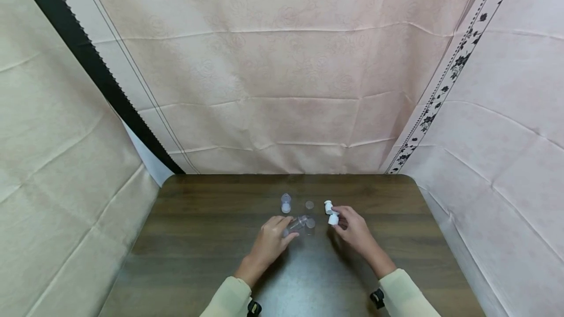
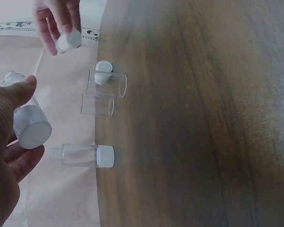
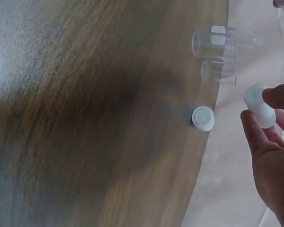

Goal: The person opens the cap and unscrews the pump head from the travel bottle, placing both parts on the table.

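Note:
My left hand (image 1: 272, 239) holds a small clear bottle (image 1: 297, 225) with a white base (image 2: 34, 130), tilted above the table. Between the thumb and fingers of my right hand (image 1: 356, 233) is a white pump head or cap (image 3: 259, 106); its exact kind is hard to tell. A similar white piece (image 3: 203, 118) stands on the table close to that hand. Two clear cylindrical covers (image 2: 109, 84) stand between the hands, one larger than the other. Farther back, a second clear bottle (image 1: 286, 203) with a white base stands upright.
The brown wooden table (image 1: 211, 238) has rounded far corners. Behind it hangs a pale cloth (image 1: 282, 72), with more cloth at both sides. A dark band (image 1: 101, 77) runs down the left side of the backdrop, and a floral border (image 1: 440, 92) down the right.

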